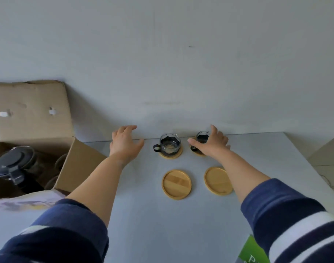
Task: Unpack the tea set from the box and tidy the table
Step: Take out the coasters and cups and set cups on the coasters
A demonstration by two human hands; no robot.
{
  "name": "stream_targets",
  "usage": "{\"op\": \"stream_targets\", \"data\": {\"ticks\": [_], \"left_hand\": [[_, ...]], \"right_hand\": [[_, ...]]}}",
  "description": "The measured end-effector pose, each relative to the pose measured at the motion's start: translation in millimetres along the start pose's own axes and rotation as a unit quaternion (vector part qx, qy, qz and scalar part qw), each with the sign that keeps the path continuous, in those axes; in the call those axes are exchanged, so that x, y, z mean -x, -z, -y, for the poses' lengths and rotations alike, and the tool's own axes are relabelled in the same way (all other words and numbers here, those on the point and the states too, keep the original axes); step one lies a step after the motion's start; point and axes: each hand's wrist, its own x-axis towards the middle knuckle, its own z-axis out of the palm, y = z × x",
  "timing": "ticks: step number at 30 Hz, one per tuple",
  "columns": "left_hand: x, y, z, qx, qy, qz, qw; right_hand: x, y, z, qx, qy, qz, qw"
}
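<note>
Two glass cups with black holders stand on wooden coasters at the table's far edge. The left cup (pixel 169 144) is free, and my left hand (pixel 125 144) hovers open just to its left. My right hand (pixel 212 144) is wrapped around the right cup (pixel 202 137), hiding most of it and its coaster (pixel 197 153). Nearer to me lie two bare wooden coasters, the left one (pixel 176 184) and the right one (pixel 217 180), the latter partly under my right forearm. The open cardboard box (pixel 75 162) at left holds a dark-lidded teapot (pixel 14 166) and more glassware.
The grey table (pixel 143 215) ends against a pale wall at the back and drops off at its right edge. A green printed item (pixel 252 251) lies at the near right. A printed box flap (pixel 27 203) lies at the near left.
</note>
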Motion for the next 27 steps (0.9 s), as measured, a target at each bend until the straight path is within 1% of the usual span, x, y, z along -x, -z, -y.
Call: {"op": "stream_targets", "data": {"ticks": [3, 5, 6, 9, 10, 11, 13, 15, 17, 18, 19, 21, 22, 24, 27], "left_hand": [[14.6, 55.8, 25.9, -0.024, -0.010, -0.029, 0.999], [28.0, 90.4, 48.4, -0.028, 0.008, -0.038, 0.999], [34.4, 105.6, 60.7, -0.045, 0.019, -0.045, 0.998], [52.7, 142.1, 100.1, -0.148, 0.059, -0.063, 0.985], [57.3, 150.0, 113.9, -0.156, 0.071, -0.057, 0.984], [61.5, 156.2, 126.1, -0.143, 0.083, -0.039, 0.986], [67.5, 159.6, 145.0, -0.103, 0.113, 0.028, 0.988], [68.7, 155.0, 155.7, -0.116, 0.127, 0.103, 0.980], [64.4, 148.9, 159.7, -0.128, 0.138, 0.142, 0.972], [61.2, 146.1, 160.4, -0.132, 0.149, 0.158, 0.967], [57.4, 143.4, 162.2, -0.140, 0.159, 0.173, 0.962], [48.4, 138.1, 167.3, -0.158, 0.175, 0.203, 0.950], [44.5, 137.2, 170.6, -0.167, 0.182, 0.223, 0.943], [37.7, 137.5, 177.4, -0.176, 0.196, 0.264, 0.928], [28.1, 134.9, 189.0, -0.171, 0.210, 0.334, 0.903]], "right_hand": [[26.8, -12.7, 45.9, 0.054, 0.073, 0.020, 0.996], [48.8, -27.3, 81.3, 0.083, 0.129, 0.046, 0.987], [59.3, -36.9, 99.3, 0.086, 0.154, 0.060, 0.982], [90.5, -70.6, 152.2, 0.077, 0.238, 0.089, 0.964], [100.3, -81.6, 168.7, 0.065, 0.267, 0.097, 0.957], [110.4, -91.4, 184.9, 0.049, 0.295, 0.107, 0.948], [128.3, -109.0, 214.9, 0.029, 0.348, 0.121, 0.929], [140.3, -125.7, 241.5, 0.035, 0.392, 0.116, 0.912], [144.7, -143.3, 264.4, 0.075, 0.424, 0.113, 0.895], [145.4, -152.5, 274.0, 0.121, 0.433, 0.119, 0.885], [146.1, -161.1, 282.9, 0.191, 0.435, 0.124, 0.871], [148.1, -173.5, 298.1, 0.356, 0.417, 0.123, 0.827], [149.0, -178.2, 303.9, 0.417, 0.401, 0.115, 0.807], [148.8, -190.4, 311.4, 0.486, 0.369, 0.100, 0.786], [150.0, -210.6, 315.9, 0.543, 0.325, 0.092, 0.769]]}}
